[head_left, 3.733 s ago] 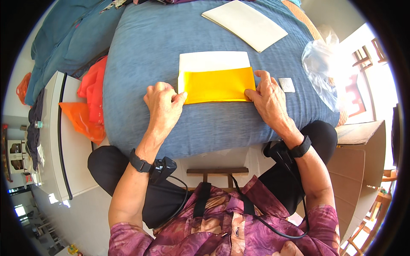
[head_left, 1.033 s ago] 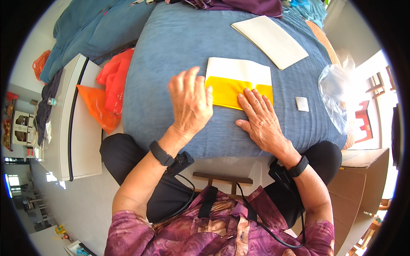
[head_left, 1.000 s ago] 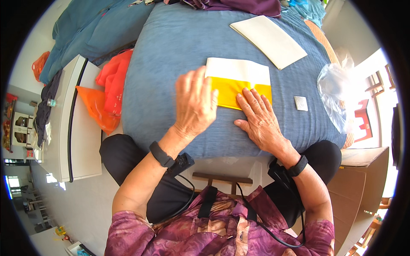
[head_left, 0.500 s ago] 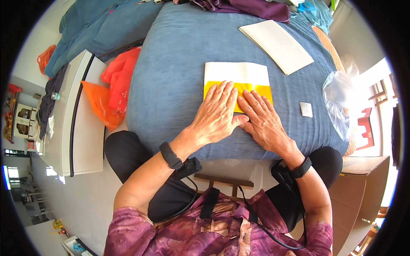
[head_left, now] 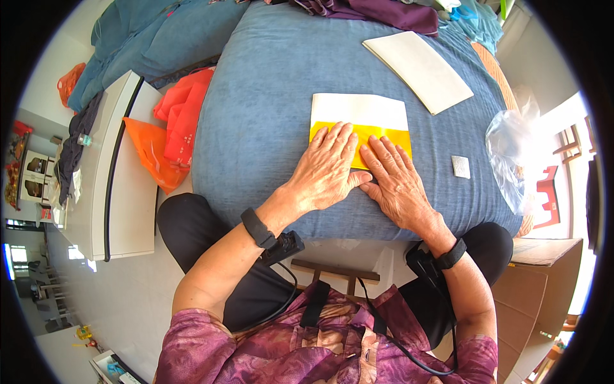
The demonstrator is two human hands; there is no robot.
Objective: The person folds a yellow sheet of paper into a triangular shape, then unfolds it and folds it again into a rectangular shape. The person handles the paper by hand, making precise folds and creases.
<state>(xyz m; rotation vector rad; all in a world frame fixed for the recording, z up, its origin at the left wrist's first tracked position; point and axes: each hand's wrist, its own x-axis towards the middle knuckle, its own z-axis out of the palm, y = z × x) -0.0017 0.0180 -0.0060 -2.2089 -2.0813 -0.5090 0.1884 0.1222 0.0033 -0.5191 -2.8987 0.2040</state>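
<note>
Resting flat, left hand [head_left: 323, 171] and right hand [head_left: 398, 184] touch plain yellow sheeting [head_left: 363, 132].

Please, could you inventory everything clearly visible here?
Yellow piece: 1, yellow, centre
White piece: 1, white, just beyond yellow
Folded sheet: 1, cream, upper right
Small square: 1, silvery, right
Plastic bag: 1, clear, right
Blue coverings: 2, blue, centre, upper left
Bunched cloth: 1, purple, top
Red bundle: 1, red, left
Orange bags: 2, orange, left
Cabinet: 1, white, left
Cardboard box: 1, brown, lower right
Far-left items: unclear
Left hand: 1, bare, on yellow piece
Right hand: 1, bare, on yellow piece
Wristbands: 2, black, wrists
Shirt: 1, purple, bottom
Trousers: 1, black, bottom
</note>
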